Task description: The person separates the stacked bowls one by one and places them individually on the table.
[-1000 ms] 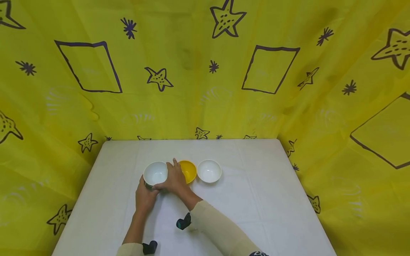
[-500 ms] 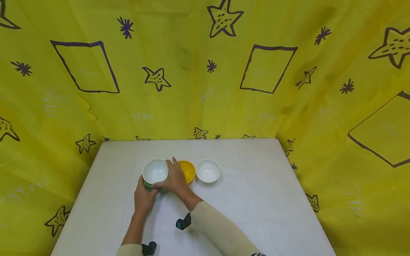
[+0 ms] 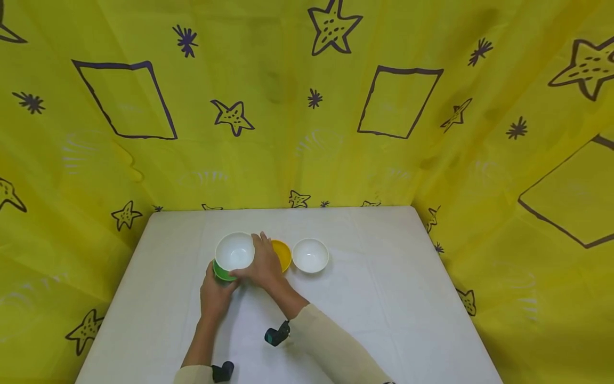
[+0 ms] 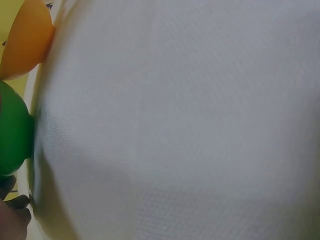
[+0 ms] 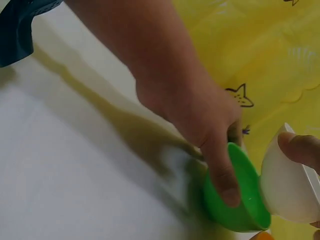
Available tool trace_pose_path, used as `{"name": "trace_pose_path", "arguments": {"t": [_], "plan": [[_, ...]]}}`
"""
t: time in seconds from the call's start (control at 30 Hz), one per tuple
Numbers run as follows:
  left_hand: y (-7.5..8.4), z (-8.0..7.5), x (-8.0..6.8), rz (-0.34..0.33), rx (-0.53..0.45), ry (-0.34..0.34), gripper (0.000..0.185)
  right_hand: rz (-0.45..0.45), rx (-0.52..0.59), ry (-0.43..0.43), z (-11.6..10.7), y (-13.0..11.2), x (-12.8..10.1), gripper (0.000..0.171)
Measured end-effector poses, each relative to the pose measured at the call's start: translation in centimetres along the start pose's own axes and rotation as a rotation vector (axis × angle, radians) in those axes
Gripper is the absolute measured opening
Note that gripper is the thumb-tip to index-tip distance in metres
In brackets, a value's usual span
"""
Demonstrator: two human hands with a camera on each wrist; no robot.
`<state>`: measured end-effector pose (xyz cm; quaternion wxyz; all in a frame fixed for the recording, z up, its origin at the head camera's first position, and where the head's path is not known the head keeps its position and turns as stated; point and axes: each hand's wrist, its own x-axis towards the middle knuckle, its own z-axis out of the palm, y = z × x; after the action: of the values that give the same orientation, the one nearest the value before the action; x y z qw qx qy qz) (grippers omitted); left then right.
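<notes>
My left hand [image 3: 216, 295] grips the near left side of a green bowl [image 3: 223, 274] standing on the table; the right wrist view shows the thumb over its rim. Above and slightly behind it, my right hand [image 3: 265, 265] holds a white bowl [image 3: 234, 252] by its rim, tilted. In the right wrist view the white bowl [image 5: 284, 185] is partly out of the green bowl [image 5: 220, 212], its base near the green rim. Just right of the right hand sits a yellow bowl [image 3: 284, 254], partly hidden by that hand. Left wrist view: the green bowl [image 4: 14, 130] shows at the edge.
A second white bowl [image 3: 310, 255] stands immediately right of the yellow one. All are on a white-covered table [image 3: 364, 298]. Yellow patterned curtain [image 3: 278, 160] closes in the back and both sides. Dark devices [image 3: 277, 334] are strapped at the wrists.
The right hand has raised the white bowl up and away from inside the green bowl, so more green shows. The left hand stays on the green bowl. The other bowls keep their places.
</notes>
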<state>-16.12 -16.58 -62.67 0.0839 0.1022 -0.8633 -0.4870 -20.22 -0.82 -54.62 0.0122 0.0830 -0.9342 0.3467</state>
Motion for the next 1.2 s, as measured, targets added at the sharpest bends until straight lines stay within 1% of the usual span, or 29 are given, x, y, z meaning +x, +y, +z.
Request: {"name": "trace_pose_path", "arguments": {"t": [0.1,0.23,0.37,0.47,0.6,0.83,1.03,1.2], "plan": [[0.1,0.0,0.0,0.003,0.008,0.0,0.091,0.014,0.051,0.019,-0.7,-0.1,-0.3,0.112],[0.3,0.1,-0.1,0.025,0.007,0.025,0.092,0.02,0.122,0.073,-1.5,0.1,-0.8,0.112],[0.5,0.0,-0.1,0.026,-0.016,0.036,0.095,0.047,0.173,0.128,-2.2,0.7,-1.3,0.112],[0.6,-0.1,-0.1,0.007,-0.03,0.024,0.097,0.054,0.192,0.172,-2.6,1.3,-1.5,0.111],[0.6,-0.2,-0.2,-0.004,-0.036,0.002,0.099,0.045,0.179,0.224,-3.3,1.9,-1.6,0.11],[0.4,-0.1,-0.3,-0.009,-0.04,-0.007,0.1,0.084,0.194,0.254,-4.7,2.6,-1.9,0.11],[0.4,-0.1,-0.5,-0.003,-0.045,-0.004,0.1,0.165,0.207,0.259,-5.7,3.5,-2.3,0.111],[0.6,-0.1,-0.5,-0.012,-0.045,-0.011,0.1,0.227,0.237,0.272,-6.8,4.7,-2.6,0.112]]}}
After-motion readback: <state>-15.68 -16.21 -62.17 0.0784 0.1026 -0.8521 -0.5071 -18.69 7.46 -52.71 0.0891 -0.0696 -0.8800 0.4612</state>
